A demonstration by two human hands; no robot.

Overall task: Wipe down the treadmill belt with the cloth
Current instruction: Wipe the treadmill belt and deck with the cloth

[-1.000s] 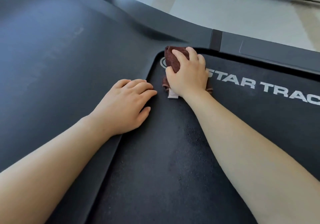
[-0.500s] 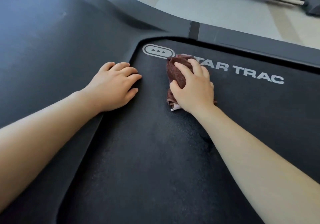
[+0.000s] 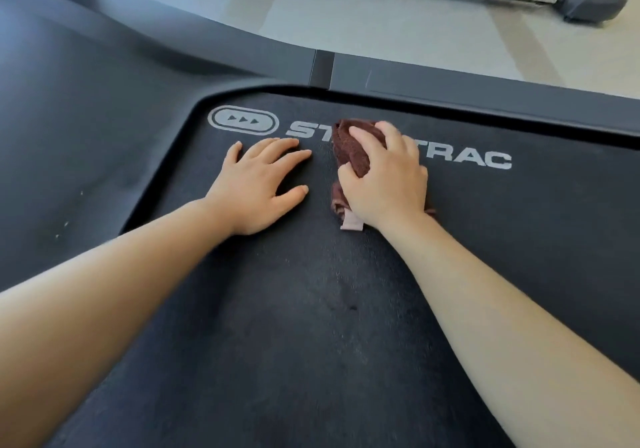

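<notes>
Right grip [image 3: 384,177] curled round maroon cloth [image 3: 353,150] on STAR TRAC logo [image 3: 485,160]; left grip [image 3: 263,184] spread flat beside it. Press evenly, overlap strokes across treadmill belt [image 3: 311,343].

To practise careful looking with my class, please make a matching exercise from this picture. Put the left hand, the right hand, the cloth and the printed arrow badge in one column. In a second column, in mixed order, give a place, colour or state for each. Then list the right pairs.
Column one
1. left hand
2. right hand
3. cloth
4. arrow badge

Column two
a. dark red and bunched up
b. lies flat on the belt, holding nothing
c. white print near the belt's rounded corner
d. grips the cloth over the lettering

Pairs: 1-b, 2-d, 3-a, 4-c
</notes>
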